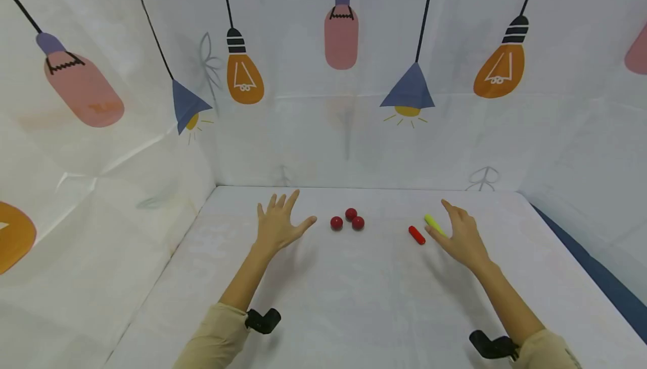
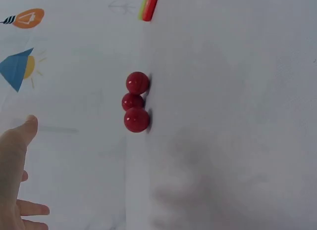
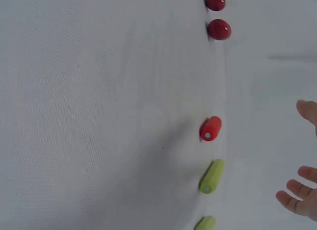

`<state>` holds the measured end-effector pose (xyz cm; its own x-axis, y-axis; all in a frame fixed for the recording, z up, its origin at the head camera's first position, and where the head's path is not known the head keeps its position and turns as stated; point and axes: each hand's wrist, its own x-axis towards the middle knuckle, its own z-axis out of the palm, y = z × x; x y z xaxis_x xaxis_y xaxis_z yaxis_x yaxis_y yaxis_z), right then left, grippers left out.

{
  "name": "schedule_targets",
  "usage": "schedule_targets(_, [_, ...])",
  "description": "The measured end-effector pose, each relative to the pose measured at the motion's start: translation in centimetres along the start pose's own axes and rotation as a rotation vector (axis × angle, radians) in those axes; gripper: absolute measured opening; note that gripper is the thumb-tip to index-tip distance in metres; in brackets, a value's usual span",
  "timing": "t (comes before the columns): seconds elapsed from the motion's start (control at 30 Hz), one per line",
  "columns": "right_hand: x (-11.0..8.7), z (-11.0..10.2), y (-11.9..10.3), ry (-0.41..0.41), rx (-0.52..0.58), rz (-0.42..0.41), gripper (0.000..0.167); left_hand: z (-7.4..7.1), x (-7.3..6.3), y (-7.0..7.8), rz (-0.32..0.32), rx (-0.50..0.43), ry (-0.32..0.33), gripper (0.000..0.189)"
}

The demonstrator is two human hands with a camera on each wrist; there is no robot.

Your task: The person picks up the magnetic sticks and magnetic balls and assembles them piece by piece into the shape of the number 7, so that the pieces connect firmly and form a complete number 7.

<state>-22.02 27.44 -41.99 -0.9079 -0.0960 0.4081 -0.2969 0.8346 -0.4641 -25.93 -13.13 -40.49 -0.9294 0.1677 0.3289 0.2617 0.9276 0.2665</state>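
Note:
Three red balls [image 1: 347, 219] sit clustered on the white table, seen too in the left wrist view as red balls [image 2: 135, 102]. My left hand [image 1: 279, 224] hovers left of them, fingers spread, holding nothing. A red cylinder [image 1: 417, 235] and a yellow-green cylinder [image 1: 433, 223] lie right of the balls. My right hand [image 1: 460, 236] hangs spread just right of the yellow-green cylinder, part of which it hides. In the right wrist view the red cylinder [image 3: 210, 128] and yellow-green cylinder [image 3: 212, 176] lie in a row, with another yellow-green piece [image 3: 205, 223] at the bottom edge.
The white table [image 1: 354, 290] is walled by white cloth printed with hanging lamps [image 1: 341, 29] at the back and both sides. A dark blue strip [image 1: 601, 276] runs along the table's right edge. Black wrist mounts [image 1: 263, 320] sit on both forearms.

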Motion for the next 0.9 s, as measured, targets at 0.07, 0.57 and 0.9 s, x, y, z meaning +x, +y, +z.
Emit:
schedule_targets(0.07, [0.0,0.3,0.3,-0.032,0.004,0.016,0.07,0.7,0.2,0.0,0.015,-0.019,0.018,0.079])
schedule_targets(0.57, [0.3,3.3,1.9,-0.114,0.069,0.071,0.057,5.6,1.5,0.0,0.134,-0.213,0.023,0.06])
schedule_targets(0.9, [0.3,5.2,3.2,-0.059,0.178,0.047,0.043,7.7,2.5,0.9,0.184,-0.336,-0.029,0.056])
